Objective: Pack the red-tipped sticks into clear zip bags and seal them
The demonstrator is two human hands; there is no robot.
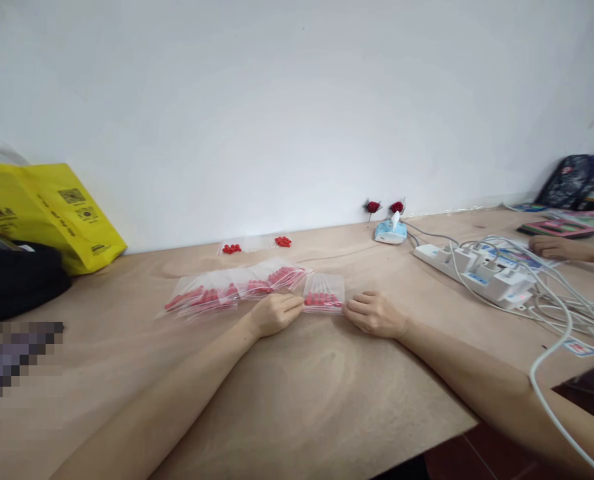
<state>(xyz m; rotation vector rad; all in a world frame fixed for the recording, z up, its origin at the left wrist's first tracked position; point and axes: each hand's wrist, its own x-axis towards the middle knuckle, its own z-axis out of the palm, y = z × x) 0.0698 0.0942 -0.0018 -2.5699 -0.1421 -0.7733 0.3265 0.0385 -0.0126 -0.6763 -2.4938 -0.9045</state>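
Observation:
A small clear plastic bag [323, 291] with several red pieces inside lies on the wooden table between my hands. My left hand [275, 315] pinches its lower left corner, fingers closed. At its lower right corner my right hand [375, 315] is closed the same way. Just left of it spreads an overlapping row of similar filled bags [211, 292], partly behind my left hand. Farther back, near the wall, loose-looking red pieces [231, 249] lie on or in clear plastic, with a second small group [283, 241] beside them. Their exact kind is too small to tell.
A yellow bag [71, 213] and a black cloth item [21, 280] stand at left. To the right are a tissue pack [391, 231], two dark red flowers, and a white power strip [477, 277] with tangled cables. Another person's hand [559, 248] rests at far right.

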